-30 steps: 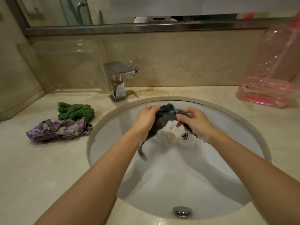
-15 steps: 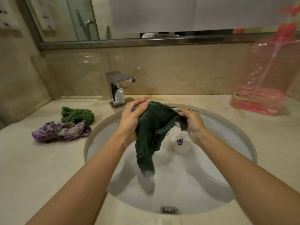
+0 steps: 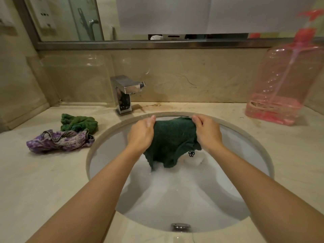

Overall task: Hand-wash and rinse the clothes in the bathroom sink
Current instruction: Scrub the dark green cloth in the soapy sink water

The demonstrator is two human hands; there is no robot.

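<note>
No words, brand names or numbers can be read anywhere. The only mark is a small dark flower emblem [image 3: 191, 153] (a drawing, not lettering) on the white cloth [image 3: 194, 159] just below the right hand [image 3: 206, 133].

Faucet [image 3: 124, 94] at 11 o'clock: polished metal. Bottle [image 3: 282, 85] at 2 o'clock: clear pink plastic. Green cloth [image 3: 172, 141]: coarse knit, matt. Sink [image 3: 245, 181]: glossy ceramic.
</note>
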